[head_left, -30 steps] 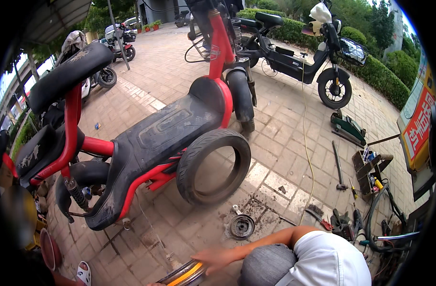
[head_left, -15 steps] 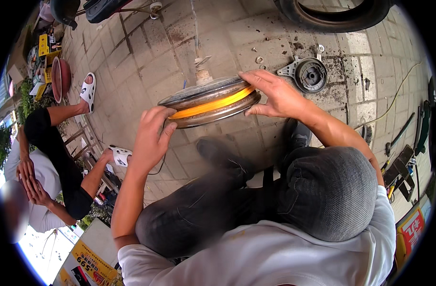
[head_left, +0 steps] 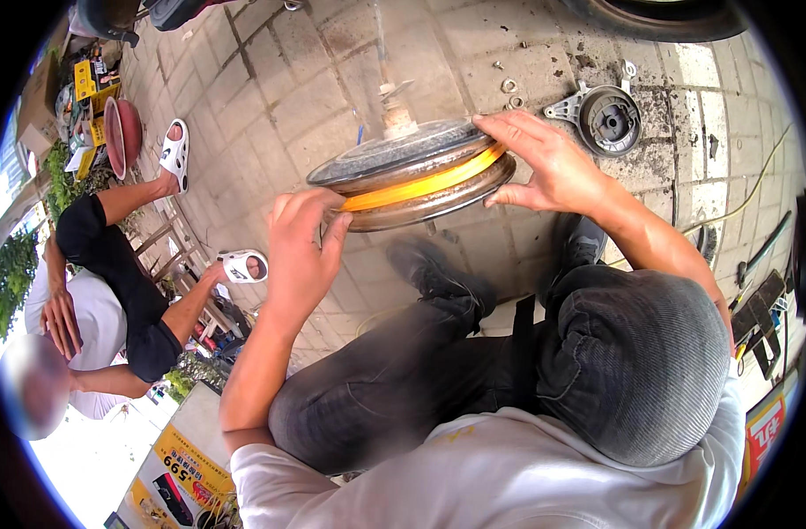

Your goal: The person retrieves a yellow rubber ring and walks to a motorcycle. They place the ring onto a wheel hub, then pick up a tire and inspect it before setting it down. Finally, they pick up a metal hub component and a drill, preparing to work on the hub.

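Note:
A metal wheel rim (head_left: 438, 208) is tilted in front of my knees, with a threaded axle (head_left: 398, 115) and a cable rising from its hub. An orange-yellow rim strip (head_left: 427, 183) runs round the channel between its two rusty flanges. At the rim's left end my left hand (head_left: 301, 251) has its fingers and thumb closed on the edge and the strip. My right hand (head_left: 557, 172) clasps the other end, fingers over the top flange and thumb at the lower one. The rim's far side is hidden.
A round drum-brake plate (head_left: 610, 121) lies on the paving beyond my right hand, near several nuts and a washer (head_left: 508, 85). A black tire (head_left: 658, 19) is at the far right. Tools (head_left: 760, 309) lie to my right. Another person (head_left: 121, 291) sits at left.
The view has shifted, so most things appear farther right. Both my hands keep their hold on the rim at nearly the same places. The seated person's hands have moved apart.

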